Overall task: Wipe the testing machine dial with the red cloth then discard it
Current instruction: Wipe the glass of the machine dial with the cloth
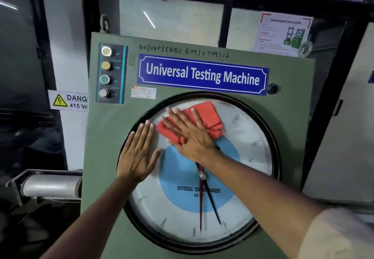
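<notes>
Nearest the lens, my two bare forearms rise from the lower edge, the right one leaving a pale sleeve (pixel 342 236) at about 4 o'clock. Left hand (pixel 137 153): fingers straight and spread, palm flat on the 9 o'clock rim of the dial (pixel 242 208), gripping nothing. Right hand (pixel 190 135): equally flat and open, pressing the red cloth (pixel 208 117) against the dial glass at about 11 o'clock; nothing is pinched, the cloth lies trapped under palm and fingers, its frayed end showing toward 1 o'clock. Red and black pointers (pixel 201 204) hang toward 6 o'clock over a blue centre disc. Above the dial, on the green cabinet (pixel 293 80), sits a blue nameplate (pixel 202 74); four push-buttons (pixel 105 72) at 10 o'clock; a danger sign (pixel 67 100) farther left.
</notes>
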`<state>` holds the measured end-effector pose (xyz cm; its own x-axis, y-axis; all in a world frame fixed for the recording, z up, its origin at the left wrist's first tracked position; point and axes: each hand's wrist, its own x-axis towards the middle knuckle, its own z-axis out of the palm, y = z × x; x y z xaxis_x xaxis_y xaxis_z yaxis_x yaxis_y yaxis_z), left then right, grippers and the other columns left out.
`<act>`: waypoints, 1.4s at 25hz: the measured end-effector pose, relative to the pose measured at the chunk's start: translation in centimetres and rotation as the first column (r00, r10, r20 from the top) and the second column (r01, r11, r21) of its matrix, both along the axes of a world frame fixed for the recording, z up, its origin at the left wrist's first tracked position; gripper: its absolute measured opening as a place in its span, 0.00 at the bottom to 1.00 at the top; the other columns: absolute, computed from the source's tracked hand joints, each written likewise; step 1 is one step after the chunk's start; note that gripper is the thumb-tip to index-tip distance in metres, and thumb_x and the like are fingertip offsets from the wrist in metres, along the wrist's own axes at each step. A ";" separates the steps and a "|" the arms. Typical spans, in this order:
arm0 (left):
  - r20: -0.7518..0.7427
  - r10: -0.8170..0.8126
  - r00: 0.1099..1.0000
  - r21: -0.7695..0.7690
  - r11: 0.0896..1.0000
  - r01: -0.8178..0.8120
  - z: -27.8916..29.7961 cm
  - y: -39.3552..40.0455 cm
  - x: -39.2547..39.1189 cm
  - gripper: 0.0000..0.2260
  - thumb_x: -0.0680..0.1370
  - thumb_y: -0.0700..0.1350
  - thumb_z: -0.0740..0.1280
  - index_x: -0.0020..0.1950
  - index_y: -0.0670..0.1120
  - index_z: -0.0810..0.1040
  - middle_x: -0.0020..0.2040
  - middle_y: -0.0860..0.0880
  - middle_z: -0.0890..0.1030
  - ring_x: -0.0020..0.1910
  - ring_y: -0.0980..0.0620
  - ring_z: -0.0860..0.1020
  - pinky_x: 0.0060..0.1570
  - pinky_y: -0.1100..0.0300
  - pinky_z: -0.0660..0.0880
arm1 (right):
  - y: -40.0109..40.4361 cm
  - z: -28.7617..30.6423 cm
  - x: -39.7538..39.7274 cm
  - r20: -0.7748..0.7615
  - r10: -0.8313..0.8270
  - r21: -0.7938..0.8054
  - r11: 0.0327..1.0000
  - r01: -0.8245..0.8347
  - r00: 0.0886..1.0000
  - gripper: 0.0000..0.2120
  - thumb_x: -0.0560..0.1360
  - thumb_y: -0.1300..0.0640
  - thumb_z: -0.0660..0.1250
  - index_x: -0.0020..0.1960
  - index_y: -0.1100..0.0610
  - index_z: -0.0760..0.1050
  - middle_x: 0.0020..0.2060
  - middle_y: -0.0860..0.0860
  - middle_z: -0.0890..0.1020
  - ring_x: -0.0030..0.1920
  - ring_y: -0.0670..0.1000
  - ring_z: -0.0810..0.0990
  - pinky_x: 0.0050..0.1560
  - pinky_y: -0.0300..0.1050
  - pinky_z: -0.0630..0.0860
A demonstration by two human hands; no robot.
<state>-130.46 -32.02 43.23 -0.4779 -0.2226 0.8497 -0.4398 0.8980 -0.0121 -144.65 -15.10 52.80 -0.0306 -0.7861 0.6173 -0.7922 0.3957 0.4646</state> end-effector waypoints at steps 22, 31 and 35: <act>-0.104 0.066 0.992 0.080 0.995 -0.058 1.7 1.7 -3.3 0.43 0.82 0.66 0.53 0.88 0.42 0.46 0.88 0.43 0.47 0.88 0.47 0.45 0.86 0.48 0.42 | 6.0 2.0 -10.3 0.130 -0.156 -0.570 0.796 0.203 0.979 0.31 0.87 0.36 0.49 0.88 0.44 0.52 0.88 0.50 0.53 0.87 0.52 0.50 0.84 0.69 0.48; 0.014 0.005 1.000 -0.005 1.000 -0.005 4.6 2.1 -3.4 0.43 0.81 0.66 0.52 0.87 0.40 0.47 0.88 0.42 0.48 0.88 0.45 0.47 0.86 0.47 0.43 | 9.0 -7.1 -9.7 0.471 -0.174 -0.659 0.582 0.476 0.865 0.32 0.87 0.38 0.43 0.88 0.50 0.51 0.88 0.52 0.55 0.87 0.56 0.54 0.84 0.67 0.54; -0.002 -0.004 1.000 -0.002 1.000 0.004 4.5 2.5 -3.3 0.43 0.81 0.66 0.52 0.87 0.40 0.47 0.88 0.42 0.48 0.88 0.46 0.46 0.86 0.50 0.41 | 11.0 -13.5 -8.3 0.533 -0.163 -0.636 0.571 0.520 0.830 0.32 0.88 0.38 0.49 0.88 0.50 0.53 0.87 0.52 0.57 0.86 0.56 0.57 0.82 0.68 0.58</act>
